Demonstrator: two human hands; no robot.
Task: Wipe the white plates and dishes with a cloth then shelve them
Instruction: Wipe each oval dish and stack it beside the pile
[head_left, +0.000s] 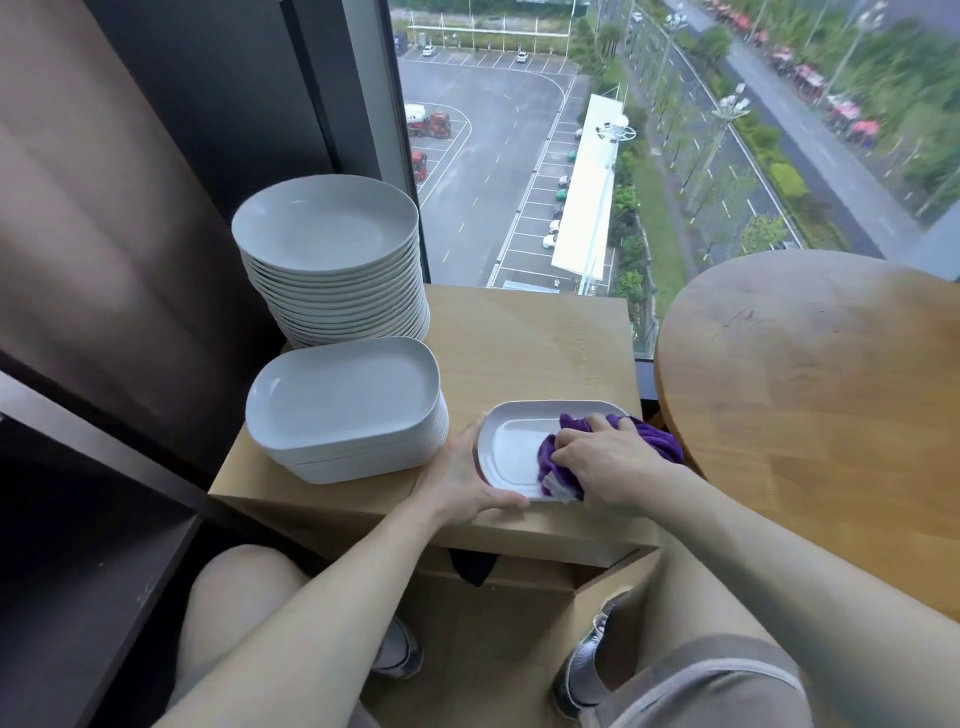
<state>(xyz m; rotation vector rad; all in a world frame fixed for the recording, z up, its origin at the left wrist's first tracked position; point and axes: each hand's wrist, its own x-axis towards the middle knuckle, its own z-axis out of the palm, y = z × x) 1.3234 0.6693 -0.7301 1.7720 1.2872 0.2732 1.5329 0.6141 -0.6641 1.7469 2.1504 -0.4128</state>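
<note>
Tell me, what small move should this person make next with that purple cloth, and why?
Probably slide the purple cloth leftward across the dish. The right hand holds the cloth bunched over the dish's right part, its left part lies bare, and the left hand grips the left rim, steadying it.

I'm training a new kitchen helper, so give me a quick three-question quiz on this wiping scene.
1. True or false: the right hand holds a purple cloth on the dish.
2. What shape are the plates in the stack nearest the window?
3. Fill in: the left hand holds the dish's ___ rim.

Key: 1 true; 2 round; 3 left.
</note>
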